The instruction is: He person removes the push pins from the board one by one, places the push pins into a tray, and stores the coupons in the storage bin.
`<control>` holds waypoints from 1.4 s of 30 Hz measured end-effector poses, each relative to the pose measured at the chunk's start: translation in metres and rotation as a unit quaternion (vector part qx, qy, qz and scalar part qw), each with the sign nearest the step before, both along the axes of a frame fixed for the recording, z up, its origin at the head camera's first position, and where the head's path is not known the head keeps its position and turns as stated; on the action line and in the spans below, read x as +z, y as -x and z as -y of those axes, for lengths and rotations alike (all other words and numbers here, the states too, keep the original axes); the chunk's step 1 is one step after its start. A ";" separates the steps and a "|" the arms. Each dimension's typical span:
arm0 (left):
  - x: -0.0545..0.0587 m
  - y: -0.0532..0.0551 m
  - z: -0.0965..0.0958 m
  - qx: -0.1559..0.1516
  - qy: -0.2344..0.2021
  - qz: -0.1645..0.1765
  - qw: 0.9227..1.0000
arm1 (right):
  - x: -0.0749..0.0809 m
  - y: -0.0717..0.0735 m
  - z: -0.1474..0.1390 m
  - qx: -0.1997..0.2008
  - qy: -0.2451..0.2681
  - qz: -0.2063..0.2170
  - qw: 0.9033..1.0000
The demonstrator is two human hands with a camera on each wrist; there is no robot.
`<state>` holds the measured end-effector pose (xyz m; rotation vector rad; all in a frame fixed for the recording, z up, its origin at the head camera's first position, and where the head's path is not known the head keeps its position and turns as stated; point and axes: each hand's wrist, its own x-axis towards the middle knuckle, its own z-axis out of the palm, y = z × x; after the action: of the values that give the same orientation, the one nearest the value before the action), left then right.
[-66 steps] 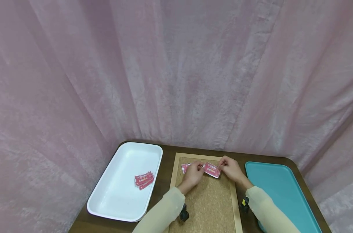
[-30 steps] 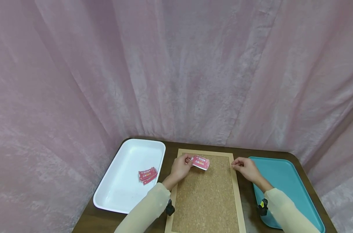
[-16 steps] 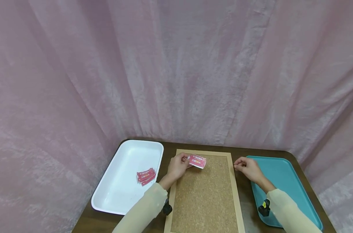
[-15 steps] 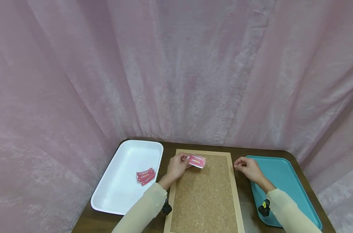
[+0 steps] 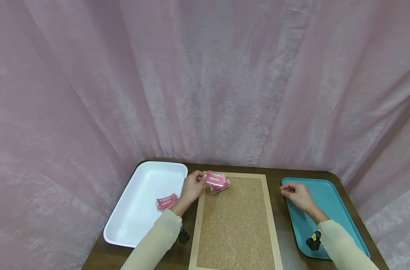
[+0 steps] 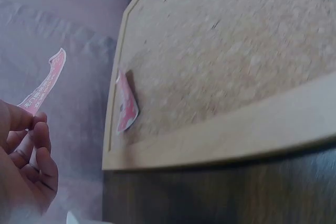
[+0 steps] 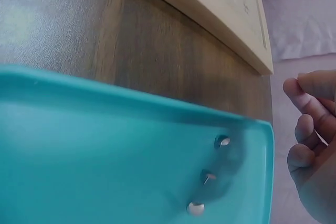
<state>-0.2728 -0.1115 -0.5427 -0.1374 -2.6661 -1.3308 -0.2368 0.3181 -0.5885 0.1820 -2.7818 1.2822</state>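
My left hand (image 5: 192,186) pinches a red coupon (image 5: 214,178) by its left end, over the upper left corner of the cork board (image 5: 237,225). In the left wrist view the held coupon (image 6: 46,85) bends upward from the fingertips. Another red coupon (image 6: 126,103) is on the cork near that corner, its edges curling up. My right hand (image 5: 300,197) hangs over the teal tray (image 5: 343,225), index finger and thumb tips together, other fingers curled. I cannot tell whether something small sits between those tips. Several silver thumbtacks (image 7: 196,209) lie in the tray below.
A white basin (image 5: 134,225) stands left of the board, with several red coupons (image 5: 166,202) piled near its right wall. All rests on a dark wooden table (image 5: 287,240). A pink curtain (image 5: 205,93) hangs behind the table.
Both hands were together at the coupon on the board. My left hand has carried the coupon left to the board's corner, uncovering the other one. My right hand has moved right over the tray.
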 end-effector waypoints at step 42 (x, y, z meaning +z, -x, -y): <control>-0.010 -0.017 0.090 0.093 -0.035 0.036 0.994 | -0.023 -0.036 -0.042 -0.047 -0.037 0.000 0.998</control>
<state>-0.2561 -0.2015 -0.5527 0.1646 -2.6090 -1.3917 -0.2010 0.3602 -0.6114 0.0541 -2.8024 1.1606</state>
